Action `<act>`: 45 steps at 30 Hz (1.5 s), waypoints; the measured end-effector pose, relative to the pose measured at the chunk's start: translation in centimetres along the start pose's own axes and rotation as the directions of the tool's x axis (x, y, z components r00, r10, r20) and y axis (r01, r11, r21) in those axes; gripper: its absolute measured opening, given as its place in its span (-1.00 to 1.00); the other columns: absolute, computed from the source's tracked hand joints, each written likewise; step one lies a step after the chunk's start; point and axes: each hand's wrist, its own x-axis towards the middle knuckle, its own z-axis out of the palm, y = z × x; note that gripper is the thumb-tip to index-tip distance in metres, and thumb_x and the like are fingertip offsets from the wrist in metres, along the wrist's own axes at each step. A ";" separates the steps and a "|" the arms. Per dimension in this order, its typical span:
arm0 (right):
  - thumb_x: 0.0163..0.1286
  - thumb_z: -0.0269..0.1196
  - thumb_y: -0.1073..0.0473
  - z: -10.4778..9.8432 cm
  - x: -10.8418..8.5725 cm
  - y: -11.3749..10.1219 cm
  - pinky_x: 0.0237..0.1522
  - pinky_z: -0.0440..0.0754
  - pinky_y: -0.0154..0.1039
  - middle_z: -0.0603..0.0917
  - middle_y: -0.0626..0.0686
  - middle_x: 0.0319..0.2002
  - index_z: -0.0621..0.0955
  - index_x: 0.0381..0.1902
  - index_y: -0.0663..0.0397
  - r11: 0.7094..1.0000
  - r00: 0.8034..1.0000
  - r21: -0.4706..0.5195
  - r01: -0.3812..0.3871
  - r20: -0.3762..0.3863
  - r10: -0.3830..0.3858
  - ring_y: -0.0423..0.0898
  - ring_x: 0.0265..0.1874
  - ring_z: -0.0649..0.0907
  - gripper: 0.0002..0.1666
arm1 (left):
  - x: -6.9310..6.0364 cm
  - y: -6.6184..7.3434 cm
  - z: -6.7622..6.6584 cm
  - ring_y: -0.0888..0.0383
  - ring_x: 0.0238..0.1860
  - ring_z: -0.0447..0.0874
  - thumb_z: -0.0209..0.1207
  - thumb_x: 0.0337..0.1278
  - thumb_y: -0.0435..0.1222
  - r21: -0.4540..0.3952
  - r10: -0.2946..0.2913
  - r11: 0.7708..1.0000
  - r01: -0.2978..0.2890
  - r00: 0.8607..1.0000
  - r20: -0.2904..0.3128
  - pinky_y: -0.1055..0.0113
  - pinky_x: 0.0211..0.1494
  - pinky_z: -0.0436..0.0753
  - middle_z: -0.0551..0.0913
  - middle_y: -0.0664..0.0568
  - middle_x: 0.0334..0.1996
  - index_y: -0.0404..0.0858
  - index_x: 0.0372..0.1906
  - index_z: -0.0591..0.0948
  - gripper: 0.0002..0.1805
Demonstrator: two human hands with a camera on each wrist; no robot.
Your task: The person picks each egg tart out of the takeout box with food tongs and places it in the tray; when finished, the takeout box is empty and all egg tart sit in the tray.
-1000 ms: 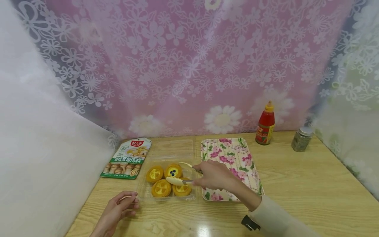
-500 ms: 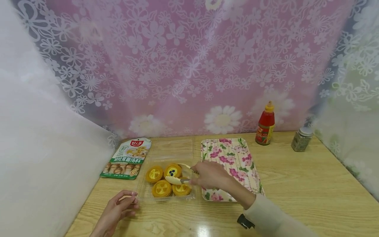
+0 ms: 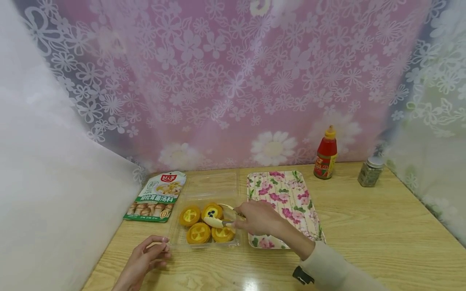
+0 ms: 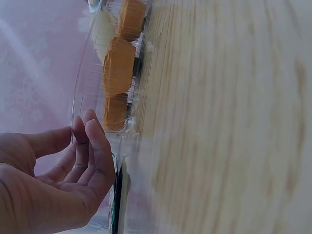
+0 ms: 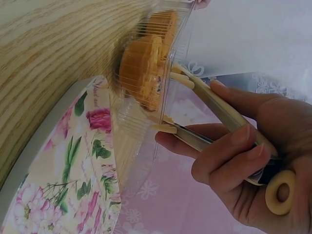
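A clear plastic clamshell box (image 3: 176, 235) lies with its lid folded back and several egg tarts inside. One tart (image 3: 208, 207) at the back right bears dark berries; the front tarts (image 3: 198, 233) have pale crossed tops. My left hand (image 3: 142, 260) pinches the box's front left corner between thumb and fingers, as the left wrist view confirms. Tongs with cream tips (image 3: 214, 222) and metal arms (image 5: 214, 105) are in my right hand (image 3: 259, 218). Their spread tips straddle the berry tart at the box's right side; whether they touch it, I cannot tell.
A floral tray (image 3: 285, 198) lies right of the box, partly under my right forearm. A mushroom soup packet (image 3: 156, 197) lies on the left. A red sauce bottle (image 3: 325, 155) and a spice jar (image 3: 370, 172) stand at the back right, before the pink curtain (image 3: 233, 81).
My right hand and the tongs have shifted very slightly, staying at the berry tart. My left hand keeps its place at the box corner.
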 end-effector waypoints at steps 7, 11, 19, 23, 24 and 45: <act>0.49 0.36 -0.02 -0.3 -0.4 0.1 -0.63 0.41 -0.30 0.65 -0.07 -0.49 0.71 0.18 0.18 0.998 1.000 0.058 -0.015 0.015 0.014 -0.20 -0.70 0.50 -0.53 | 0.0 0.0 0.2 0.11 -0.09 0.78 0.17 0.56 -0.12 0.005 -0.003 1.000 0.003 1.000 -0.010 0.18 -0.03 0.78 0.74 0.04 -0.15 -0.29 0.21 0.58 -0.62; 0.50 0.35 0.00 -0.6 -0.7 0.2 -0.64 0.43 -0.29 0.63 -0.10 -0.54 0.65 0.28 0.22 0.997 1.000 0.083 -0.008 0.020 0.006 -0.18 -0.71 0.52 -0.46 | -0.1 0.1 0.3 0.10 -0.10 0.78 0.17 0.56 -0.13 0.007 -0.008 1.000 0.008 1.000 -0.020 0.18 -0.03 0.78 0.74 0.03 -0.15 -0.33 0.23 0.57 -0.60; 0.53 0.31 -0.01 -1.3 -1.3 0.5 -0.64 0.30 -0.35 0.59 -0.11 -0.59 0.66 0.26 0.17 0.993 0.999 0.114 0.035 0.027 -0.038 -0.23 -0.75 0.36 -0.51 | -0.1 0.2 0.4 0.10 -0.10 0.78 0.19 0.54 -0.14 -0.003 -0.015 1.000 0.015 0.999 -0.030 0.19 -0.04 0.78 0.75 0.03 -0.15 -0.36 0.23 0.57 -0.59; 0.54 0.30 -0.02 -2.0 -1.8 0.6 -0.67 0.22 -0.36 0.58 -0.11 -0.59 0.56 0.39 0.24 0.984 0.998 0.174 0.043 0.034 -0.050 -0.23 -0.80 0.22 -0.38 | -0.1 0.2 0.4 0.09 -0.10 0.78 0.19 0.54 -0.15 0.000 -0.014 1.000 0.014 0.999 -0.038 0.19 -0.05 0.78 0.75 0.02 -0.15 -0.36 0.22 0.57 -0.60; 0.54 0.30 -0.03 -2.2 -1.9 0.6 -0.68 0.21 -0.36 0.55 -0.11 -0.62 0.55 0.40 0.24 0.982 0.998 0.185 0.044 0.034 -0.052 -0.23 -0.81 0.19 -0.37 | -0.1 0.2 0.4 0.08 -0.10 0.78 0.19 0.54 -0.15 0.000 -0.014 1.000 0.014 0.999 -0.042 0.19 -0.05 0.78 0.75 0.02 -0.15 -0.36 0.22 0.57 -0.60; 0.62 0.20 0.01 -7.4 -3.5 3.3 -0.77 0.24 -0.38 0.53 -0.03 -0.61 0.45 0.49 0.20 0.972 0.999 0.232 0.029 -0.052 -0.017 -0.23 -0.84 0.18 -0.37 | -0.1 0.1 0.4 0.05 -0.09 0.77 0.19 0.54 -0.12 0.017 -0.022 1.000 0.023 0.998 -0.055 0.15 -0.05 0.78 0.75 0.00 -0.15 -0.33 0.22 0.57 -0.59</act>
